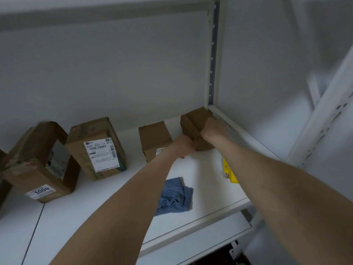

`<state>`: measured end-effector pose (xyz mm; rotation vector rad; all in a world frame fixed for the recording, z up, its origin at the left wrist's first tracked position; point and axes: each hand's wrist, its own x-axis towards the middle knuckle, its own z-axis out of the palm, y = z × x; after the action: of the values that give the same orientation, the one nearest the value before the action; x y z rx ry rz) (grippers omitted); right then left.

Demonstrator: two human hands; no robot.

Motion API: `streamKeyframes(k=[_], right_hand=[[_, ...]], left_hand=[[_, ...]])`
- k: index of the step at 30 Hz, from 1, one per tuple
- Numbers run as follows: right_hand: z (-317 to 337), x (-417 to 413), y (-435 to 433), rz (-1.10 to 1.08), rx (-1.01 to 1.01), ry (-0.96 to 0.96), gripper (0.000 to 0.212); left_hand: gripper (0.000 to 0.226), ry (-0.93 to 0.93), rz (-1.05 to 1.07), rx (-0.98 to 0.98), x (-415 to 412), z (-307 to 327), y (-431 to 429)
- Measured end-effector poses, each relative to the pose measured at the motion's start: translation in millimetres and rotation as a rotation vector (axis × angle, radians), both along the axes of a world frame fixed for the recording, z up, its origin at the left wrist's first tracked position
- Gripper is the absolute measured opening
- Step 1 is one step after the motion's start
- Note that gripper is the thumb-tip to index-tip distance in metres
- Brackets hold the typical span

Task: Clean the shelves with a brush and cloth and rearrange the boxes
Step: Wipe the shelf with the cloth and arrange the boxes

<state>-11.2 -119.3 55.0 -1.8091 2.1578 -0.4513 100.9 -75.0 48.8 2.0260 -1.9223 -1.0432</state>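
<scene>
Your two bare forearms reach up and away from you over a white shelf (206,178). Nearest you on that shelf, between your arms, a crumpled blue cloth (174,196) lies close to the front edge. Just right of it, a yellow tool (229,172) lies flat, partly hidden under your right forearm, so you cannot tell what kind it is.

Farther back to the left stands a tilted cardboard box with a "3004" label (38,163). Beside it is a taller box with a barcode label (97,148), and then a small box (153,139), upright near the back wall.

Your left hand (184,147) sits between the small box and the corner box (193,123), touching the corner box's lower near edge. Its fingers are hidden behind the hand, so you cannot tell whether they are curled or straight. Your right hand (214,129) is on the corner box's right side, with its fingers curled round it.

The corner box is brown and tilted, and it sits in the far right corner of the shelf, against the foot of the white post (213,54).
</scene>
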Motion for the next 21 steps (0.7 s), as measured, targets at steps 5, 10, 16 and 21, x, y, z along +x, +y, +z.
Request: streamKeyframes(k=[5, 10, 16, 21], right_hand=[[-1, -18, 36, -0.140, 0.028, 0.026, 0.050], [-16, -44, 74, -0.221, 0.100, 0.090, 0.049], [-26, -58, 85, -0.216, 0.162, 0.042, 0.041], [-27, -69, 81, -0.137, 0.137, 0.087, 0.033]], left_hand=[[0.024, 0.065, 0.012, 0.060, 4, -2, 22], [0.025, 0.252, -0.004, 0.059, -27, -8, 41], [0.045, 0.403, -0.029, 0.139, -62, -20, 62], [0.024, 0.527, -0.052, 0.225, -86, -30, 62]])
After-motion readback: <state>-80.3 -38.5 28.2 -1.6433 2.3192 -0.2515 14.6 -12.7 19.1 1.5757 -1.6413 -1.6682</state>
